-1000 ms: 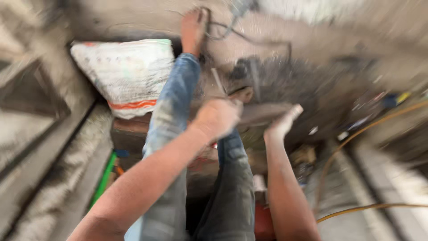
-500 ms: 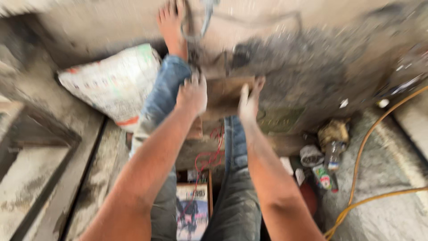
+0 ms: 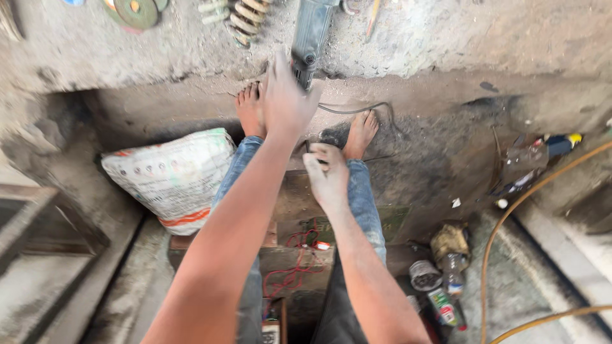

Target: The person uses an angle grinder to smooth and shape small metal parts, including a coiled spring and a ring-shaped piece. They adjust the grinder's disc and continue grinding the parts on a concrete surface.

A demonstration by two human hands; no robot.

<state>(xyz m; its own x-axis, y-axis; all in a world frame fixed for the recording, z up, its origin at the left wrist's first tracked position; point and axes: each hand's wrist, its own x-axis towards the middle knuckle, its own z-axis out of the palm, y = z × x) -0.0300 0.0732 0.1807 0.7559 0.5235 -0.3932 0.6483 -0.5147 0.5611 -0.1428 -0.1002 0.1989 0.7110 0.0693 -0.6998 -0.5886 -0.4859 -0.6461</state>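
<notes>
The left arm stretches far forward, nearly straight, its hand spread flat with fingers pointing away — palm down. The right arm is bent a little and reaches less far; the right hand is loosely curled, knuckles up, fingers tucked under. Both forearms are bare, and the hands are apart — left ahead of right.

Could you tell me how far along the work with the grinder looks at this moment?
Early. Done: tools are laid out, with discs and springs on the dusty ledge. In hand: the left hand reaches onto the grinder; the right hand pinches something small that I cannot make out. Left: the grinder lies flat, not lifted, and no grinding shows.
</notes>
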